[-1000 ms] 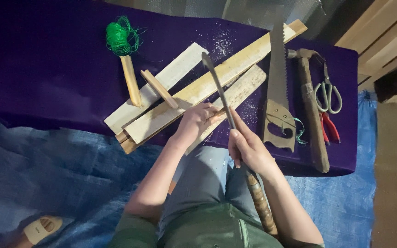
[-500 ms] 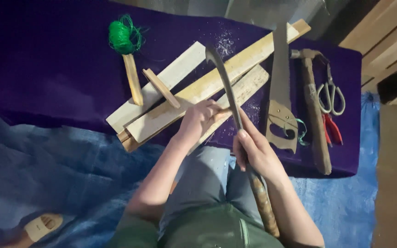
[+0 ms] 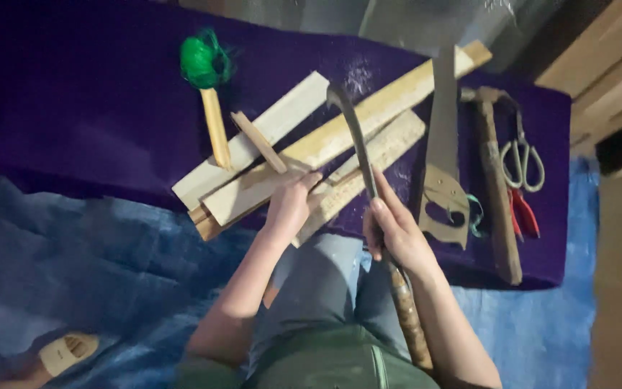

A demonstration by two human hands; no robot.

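We see the right hand (image 3: 397,234) with its fingers (image 3: 381,216) wrapped tight around a long curved blade (image 3: 354,137), gripping it where the metal meets the wound handle (image 3: 408,324). The tool's long axis runs steeply away from the person: the handle trails back from the fingers toward the body, and the blade reaches forward and slightly left, its hooked tip ending over the long wooden plank (image 3: 368,122).

Just left of those fingers, the left hand (image 3: 289,205) lies with its fingers bent down on the near end of a short wooden slat (image 3: 368,162), pressing it; they close on no handle. That slat lies diagonally, its far end pointing up and right, parallel to the long plank beyond it. Farther left of the fingers sit a pale board (image 3: 253,144), a thin stick (image 3: 257,140) across it, and a peg (image 3: 215,130) topped with green twine (image 3: 199,61).

To the right of the gripping fingers a handsaw (image 3: 442,144) lies with its blade pointing away, then a hammer (image 3: 497,194), scissors (image 3: 521,155) and red-handled pliers (image 3: 523,212). All rest on a purple cloth (image 3: 73,108), with a blue tarp (image 3: 73,266) nearer the person.
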